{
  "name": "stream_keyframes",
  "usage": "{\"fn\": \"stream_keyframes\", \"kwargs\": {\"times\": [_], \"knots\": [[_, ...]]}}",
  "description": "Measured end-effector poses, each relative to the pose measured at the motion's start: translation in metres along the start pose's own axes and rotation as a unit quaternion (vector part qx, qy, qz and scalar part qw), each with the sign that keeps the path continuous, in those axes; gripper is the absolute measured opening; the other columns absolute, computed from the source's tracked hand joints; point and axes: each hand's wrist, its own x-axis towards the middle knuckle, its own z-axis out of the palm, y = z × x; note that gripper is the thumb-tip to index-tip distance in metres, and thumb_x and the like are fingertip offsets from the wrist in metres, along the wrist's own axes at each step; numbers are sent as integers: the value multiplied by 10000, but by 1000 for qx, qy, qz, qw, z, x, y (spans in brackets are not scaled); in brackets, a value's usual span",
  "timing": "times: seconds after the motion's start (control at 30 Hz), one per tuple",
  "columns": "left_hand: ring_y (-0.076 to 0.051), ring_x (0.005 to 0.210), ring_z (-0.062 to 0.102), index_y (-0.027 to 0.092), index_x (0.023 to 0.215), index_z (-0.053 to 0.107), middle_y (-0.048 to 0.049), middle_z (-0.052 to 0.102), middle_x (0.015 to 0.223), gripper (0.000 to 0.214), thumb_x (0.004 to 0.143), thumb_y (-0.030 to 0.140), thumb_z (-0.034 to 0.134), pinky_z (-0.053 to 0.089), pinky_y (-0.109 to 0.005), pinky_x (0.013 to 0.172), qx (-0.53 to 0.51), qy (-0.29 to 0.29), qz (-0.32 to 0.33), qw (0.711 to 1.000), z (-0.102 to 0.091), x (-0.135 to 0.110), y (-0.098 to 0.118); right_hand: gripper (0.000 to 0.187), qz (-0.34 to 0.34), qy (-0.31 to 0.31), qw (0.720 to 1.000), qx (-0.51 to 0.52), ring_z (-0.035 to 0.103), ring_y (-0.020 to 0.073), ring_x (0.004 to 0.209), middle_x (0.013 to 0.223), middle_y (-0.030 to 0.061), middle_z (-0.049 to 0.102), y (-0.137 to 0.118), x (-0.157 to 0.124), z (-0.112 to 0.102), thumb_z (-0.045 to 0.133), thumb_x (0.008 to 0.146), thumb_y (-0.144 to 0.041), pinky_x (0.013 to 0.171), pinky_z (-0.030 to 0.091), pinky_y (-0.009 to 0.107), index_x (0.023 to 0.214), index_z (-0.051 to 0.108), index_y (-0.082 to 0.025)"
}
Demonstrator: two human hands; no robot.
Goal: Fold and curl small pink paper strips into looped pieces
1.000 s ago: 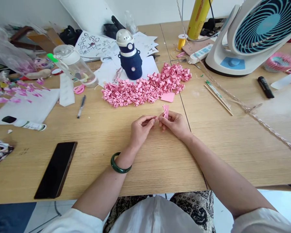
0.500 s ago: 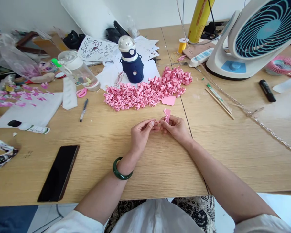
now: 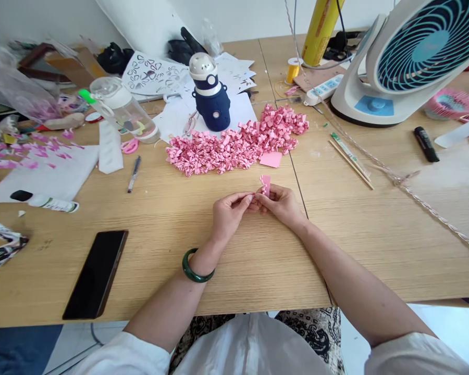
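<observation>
My right hand [image 3: 282,205] is closed on a small pink piece of paper [image 3: 267,186], which stands up from the fingers and has a curled, fringed left edge. Thumb and forefinger of my left hand [image 3: 230,210] are pinched together right beside it, at the paper's lower end. What the left fingertips grip is too small to make out. Beyond both hands lies a long heap of pink curled paper pieces [image 3: 222,152]. A flat pink paper square [image 3: 271,159] rests at the heap's front edge.
A navy bottle [image 3: 214,107] stands behind the heap, a clear bottle [image 3: 135,117] to its left. The phone [image 3: 96,274] lies front left, near a pen [image 3: 133,174]. At right are a fan [image 3: 369,99], wooden sticks [image 3: 352,165], a marker [image 3: 426,145] and twisted cord [image 3: 430,204].
My left hand has moved slightly right, closer to the right hand. The pink paper has shifted a little left with the right fingers. The whole view has tilted slightly.
</observation>
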Motion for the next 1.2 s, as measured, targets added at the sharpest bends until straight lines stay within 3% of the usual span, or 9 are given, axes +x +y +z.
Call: {"fn": "stream_keyframes", "kwargs": {"times": [0.33,0.57,0.9,1.2], "knots": [[-183,668,766,148,961,820,-66,821,848,343,778,438,821,662,-307,684,21,-5,1,1000,0,0,3,385,-5,-4,1000,-3,542,90,518,672,-9,637,-1,-1,0,796,789,-523,511,445,235,795,654,-166],[-164,645,751,165,880,816,-44,806,795,255,789,403,807,656,-289,663,20,10,14,1000,0,1,-1,396,-3,-15,1000,-5,543,93,527,683,-5,644,1,-1,-1,790,793,-543,506,448,235,800,657,-170],[-201,706,778,145,889,816,-76,814,840,366,806,502,812,686,-337,695,-16,-12,-2,1000,-2,-1,7,404,-12,-1,1000,-18,553,101,505,621,-23,606,-1,0,-1,779,815,-548,503,459,243,779,622,-178],[-195,680,778,147,951,825,-70,817,840,366,763,458,859,694,-352,706,-27,-20,-14,999,-1,0,6,463,-8,-2,1000,-17,551,103,523,642,-17,615,1,0,-1,776,800,-622,507,484,251,781,615,-189]]}}
